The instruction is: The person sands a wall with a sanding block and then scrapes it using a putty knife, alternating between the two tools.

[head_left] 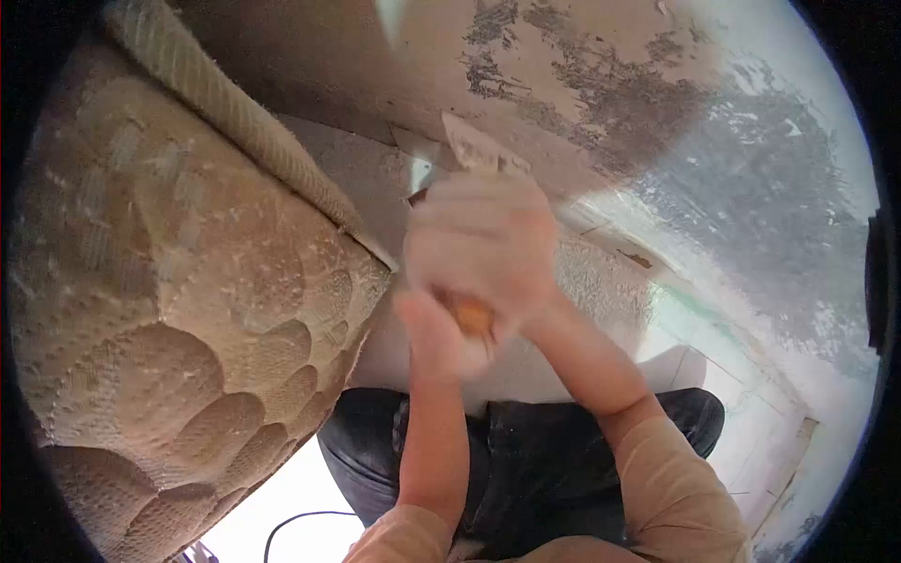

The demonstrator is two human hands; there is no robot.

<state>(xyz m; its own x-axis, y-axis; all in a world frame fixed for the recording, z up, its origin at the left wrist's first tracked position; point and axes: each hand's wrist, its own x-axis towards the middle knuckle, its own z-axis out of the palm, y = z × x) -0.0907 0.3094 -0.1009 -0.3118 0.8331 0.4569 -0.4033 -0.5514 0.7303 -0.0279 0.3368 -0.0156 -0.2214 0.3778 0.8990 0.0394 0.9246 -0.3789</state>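
While the person crouches w/ dark trousers (pixel 535 469) just behind the grip, R hand (pixel 502 235) is clenched round the handle of a flat-bladed scraper (pixel 477 150); L hand (pixel 439 342) is set against the handle's near end, but blur hides its fingers, so can't tell if they close round it. Blade sticks out ahead of the grip, nr the foot of a scuffed wall (pixel 601 70) w/ dark, patchy areas; edge contact can't be confirmed. Quilted mattress (pixel 188 235) stands L of the grip, its piped edge (pixel 253 131) running close by; thin black cable (pixel 282 523) lies behind & to the L. Risks, in my judgement: blade could skid off uneven surface under two-handed force, poss. running knuckles into the wall; a steep blade angle could gouge it or flex the thin metal; a swing to the L could snag or cut the mattress cover; L hand could slip off the rounded handle end if pressure goes off-axis; flakes could fly toward the face, given the low, leaning posture. Brands, labels, writing: none legible on scraper, mattress or wall.
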